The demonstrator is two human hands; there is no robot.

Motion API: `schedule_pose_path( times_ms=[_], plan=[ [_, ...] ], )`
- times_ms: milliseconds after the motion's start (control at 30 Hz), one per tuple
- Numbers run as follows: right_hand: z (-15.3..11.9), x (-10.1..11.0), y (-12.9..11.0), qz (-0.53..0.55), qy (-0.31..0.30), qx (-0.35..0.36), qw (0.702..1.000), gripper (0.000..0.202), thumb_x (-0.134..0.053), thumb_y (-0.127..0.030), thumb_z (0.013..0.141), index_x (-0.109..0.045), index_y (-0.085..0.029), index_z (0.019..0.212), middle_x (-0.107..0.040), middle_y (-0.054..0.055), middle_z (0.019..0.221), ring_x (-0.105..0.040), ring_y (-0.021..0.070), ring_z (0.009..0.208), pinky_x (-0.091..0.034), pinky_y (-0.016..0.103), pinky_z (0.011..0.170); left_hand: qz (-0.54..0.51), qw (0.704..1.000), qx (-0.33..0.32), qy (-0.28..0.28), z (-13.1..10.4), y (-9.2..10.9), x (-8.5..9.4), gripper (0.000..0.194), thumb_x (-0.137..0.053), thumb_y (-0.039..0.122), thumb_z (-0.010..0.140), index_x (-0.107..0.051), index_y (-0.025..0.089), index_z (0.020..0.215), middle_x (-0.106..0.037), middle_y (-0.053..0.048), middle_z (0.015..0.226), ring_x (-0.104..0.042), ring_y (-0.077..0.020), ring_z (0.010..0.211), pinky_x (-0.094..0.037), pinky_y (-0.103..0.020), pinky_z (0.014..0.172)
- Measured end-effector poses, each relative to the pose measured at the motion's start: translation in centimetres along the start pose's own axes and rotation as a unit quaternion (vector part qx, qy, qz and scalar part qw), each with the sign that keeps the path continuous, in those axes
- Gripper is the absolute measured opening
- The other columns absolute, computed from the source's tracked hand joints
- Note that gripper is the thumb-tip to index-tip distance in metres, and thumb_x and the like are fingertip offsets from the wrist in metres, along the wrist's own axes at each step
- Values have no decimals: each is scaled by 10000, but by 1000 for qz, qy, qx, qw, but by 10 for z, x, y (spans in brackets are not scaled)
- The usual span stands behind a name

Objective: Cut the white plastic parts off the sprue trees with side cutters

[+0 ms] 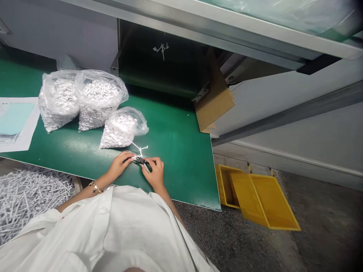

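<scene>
My left hand pinches one end of a small branched white plastic piece above the green table. In my right hand is a pair of dark-jawed cutters, its jaws against the white piece close to my left fingertips. Just beyond my hands stands an open clear bag of small white parts. Two larger clear bags, a middle one and a left one, stand farther back, filled with similar white parts.
Papers lie on the table at the left. Below the table edge at lower left is a container heaped with white sticks. A cardboard piece stands at the back right. Yellow crates sit on the floor; a metal shelf frame hangs overhead.
</scene>
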State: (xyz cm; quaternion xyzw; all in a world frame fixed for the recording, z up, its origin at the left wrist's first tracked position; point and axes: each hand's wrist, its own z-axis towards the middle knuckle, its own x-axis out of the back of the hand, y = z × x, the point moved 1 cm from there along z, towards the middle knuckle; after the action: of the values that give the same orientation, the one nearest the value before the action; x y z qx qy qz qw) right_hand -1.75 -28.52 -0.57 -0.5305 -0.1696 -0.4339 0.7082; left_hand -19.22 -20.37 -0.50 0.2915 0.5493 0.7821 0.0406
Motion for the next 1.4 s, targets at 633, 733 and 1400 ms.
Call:
schedule_pose_path(
  times_ms=[633, 733, 1400],
  plan=[
    [0, -2, 3, -34, -31, 17, 999, 229, -616, -203, 766, -689, -259, 975, -532, 13, 860, -517, 155, 841, -356, 314, 817, -4, 999, -30, -29, 0, -6, 2, 241, -524, 257, 907, -671, 208, 1093, -609, -54, 938, -592, -149, 898, -488, -279, 811],
    [-1, -2, 3, -25, -22, 10, 999, 215, -620, -202, 756, -696, -252, 950, -520, 8, 840, -512, 145, 805, -359, 304, 792, 3, 999, -31, -31, 0, -6, 1, 254, -544, 276, 897, -661, 213, 1113, -610, -55, 948, -593, -155, 899, -487, -290, 820],
    [2, 0, 0, -6, -21, 4, 1000, 227, -619, -225, 766, -684, -259, 981, -550, 10, 885, -542, 152, 857, -348, 321, 851, 12, 1000, 5, -18, 1, -5, -1, 247, -540, 323, 897, -672, 220, 1079, -616, -50, 941, -592, -164, 898, -490, -310, 846]
  ],
)
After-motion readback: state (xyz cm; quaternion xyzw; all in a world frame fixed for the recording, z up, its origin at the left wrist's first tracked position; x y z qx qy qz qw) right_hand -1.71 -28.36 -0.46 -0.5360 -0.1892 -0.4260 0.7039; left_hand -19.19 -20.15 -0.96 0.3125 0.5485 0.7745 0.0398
